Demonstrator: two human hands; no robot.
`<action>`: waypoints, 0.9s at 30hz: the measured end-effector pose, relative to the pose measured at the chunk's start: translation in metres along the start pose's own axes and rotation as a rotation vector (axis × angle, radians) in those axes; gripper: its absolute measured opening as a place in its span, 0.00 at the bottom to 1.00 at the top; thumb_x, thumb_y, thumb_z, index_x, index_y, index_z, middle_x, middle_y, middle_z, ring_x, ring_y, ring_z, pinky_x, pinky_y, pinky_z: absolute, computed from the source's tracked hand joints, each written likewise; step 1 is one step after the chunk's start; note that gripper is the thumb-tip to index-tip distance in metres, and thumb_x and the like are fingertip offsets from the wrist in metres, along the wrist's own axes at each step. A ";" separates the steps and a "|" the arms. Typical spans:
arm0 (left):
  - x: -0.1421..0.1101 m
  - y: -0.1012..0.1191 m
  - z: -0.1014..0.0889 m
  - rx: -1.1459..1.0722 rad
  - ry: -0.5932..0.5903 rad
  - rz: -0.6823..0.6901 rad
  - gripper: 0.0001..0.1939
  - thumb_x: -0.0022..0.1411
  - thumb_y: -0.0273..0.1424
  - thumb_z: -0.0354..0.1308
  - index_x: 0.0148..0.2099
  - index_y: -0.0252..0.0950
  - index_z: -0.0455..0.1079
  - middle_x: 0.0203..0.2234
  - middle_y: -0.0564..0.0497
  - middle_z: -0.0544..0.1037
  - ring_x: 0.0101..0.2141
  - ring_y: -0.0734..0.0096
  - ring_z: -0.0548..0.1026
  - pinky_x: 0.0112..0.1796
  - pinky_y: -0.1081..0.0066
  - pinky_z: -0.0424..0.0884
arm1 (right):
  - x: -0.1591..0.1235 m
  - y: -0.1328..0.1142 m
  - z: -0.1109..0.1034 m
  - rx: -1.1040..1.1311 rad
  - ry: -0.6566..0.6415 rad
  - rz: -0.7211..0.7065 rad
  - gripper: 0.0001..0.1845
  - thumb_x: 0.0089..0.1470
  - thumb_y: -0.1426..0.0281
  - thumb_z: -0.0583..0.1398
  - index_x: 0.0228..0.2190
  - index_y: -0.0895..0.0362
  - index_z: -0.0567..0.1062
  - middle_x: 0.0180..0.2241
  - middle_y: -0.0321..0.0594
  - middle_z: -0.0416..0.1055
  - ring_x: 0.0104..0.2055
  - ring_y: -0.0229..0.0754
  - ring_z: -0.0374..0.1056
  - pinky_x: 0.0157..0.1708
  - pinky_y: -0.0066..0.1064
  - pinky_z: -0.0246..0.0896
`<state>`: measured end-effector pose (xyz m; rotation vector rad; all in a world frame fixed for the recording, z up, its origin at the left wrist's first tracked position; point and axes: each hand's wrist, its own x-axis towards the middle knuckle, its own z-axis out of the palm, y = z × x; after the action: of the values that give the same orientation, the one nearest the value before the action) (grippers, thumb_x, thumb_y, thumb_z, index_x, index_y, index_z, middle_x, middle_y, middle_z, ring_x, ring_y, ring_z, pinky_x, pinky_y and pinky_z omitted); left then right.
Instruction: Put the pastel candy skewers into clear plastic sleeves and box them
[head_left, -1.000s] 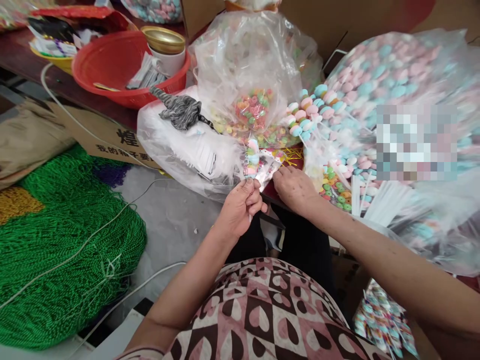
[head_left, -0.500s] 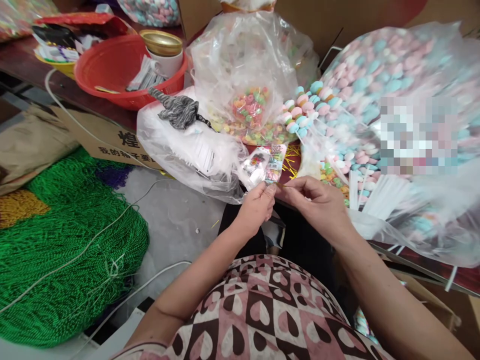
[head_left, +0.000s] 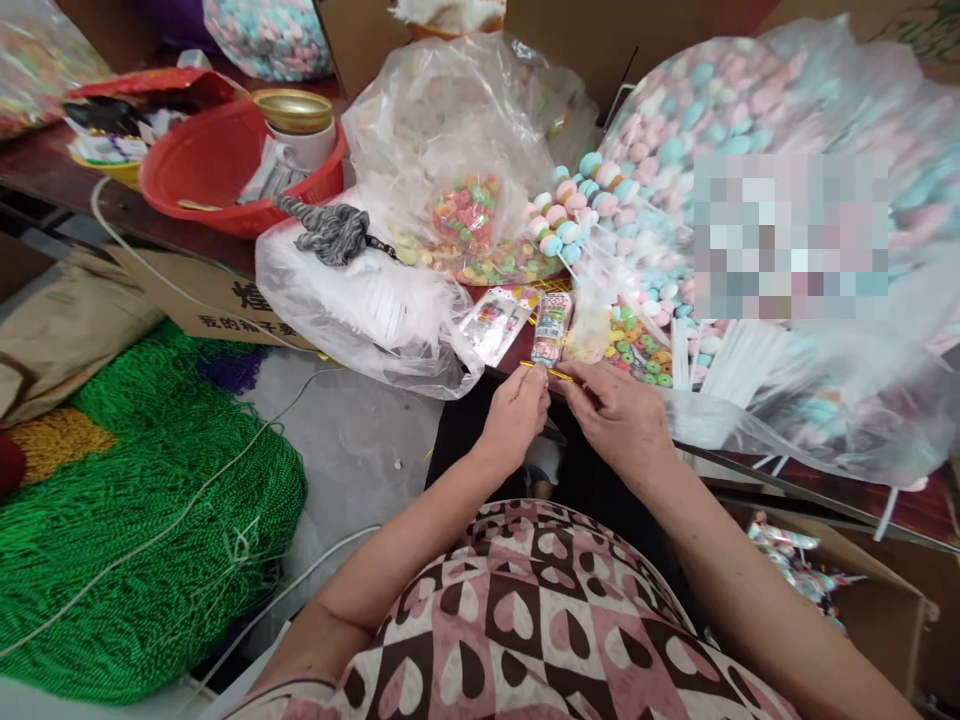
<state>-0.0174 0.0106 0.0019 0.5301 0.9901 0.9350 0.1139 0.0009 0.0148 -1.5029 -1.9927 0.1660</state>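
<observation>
Candy packet (head_left: 552, 325), its lower end out of sight in left hand (head_left: 516, 412)

- Packet (head_left: 552, 325): lower tip hidden by the left hand (head_left: 517, 412).
- Tie (head_left: 559, 375): too thin to tell whether it loops the packet.
- Big bag (head_left: 667, 125), worktop's (head_left: 928, 502) right end: partly pixelated, cut off by the picture's right edge.
- Carton (head_left: 889, 625) below the worktop's front edge: partly hidden by the right arm (head_left: 750, 560).
- Cords (head_left: 112, 570): cut off at left.

Packing workshop, seemingly: bulk bag (head_left: 847, 90) of pastel pieces (head_left: 675, 145), heaped green strands (head_left: 150, 560), white sticks (head_left: 739, 375), open cardboard carton (head_left: 889, 610).
</observation>
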 end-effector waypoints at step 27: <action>-0.023 0.013 -0.003 -0.172 -0.605 -0.443 0.17 0.64 0.38 0.52 0.25 0.35 0.62 0.11 0.63 0.47 0.10 0.82 0.47 0.14 0.79 0.49 | -0.018 0.008 -0.016 1.155 -0.296 0.509 0.21 0.46 0.53 0.68 0.39 0.51 0.78 0.43 0.41 0.78 0.45 0.45 0.73 0.44 0.39 0.69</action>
<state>-0.0302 -0.0023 0.0204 0.3885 0.4409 0.4121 0.1316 -0.0171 0.0163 -1.1333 -1.1852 1.5167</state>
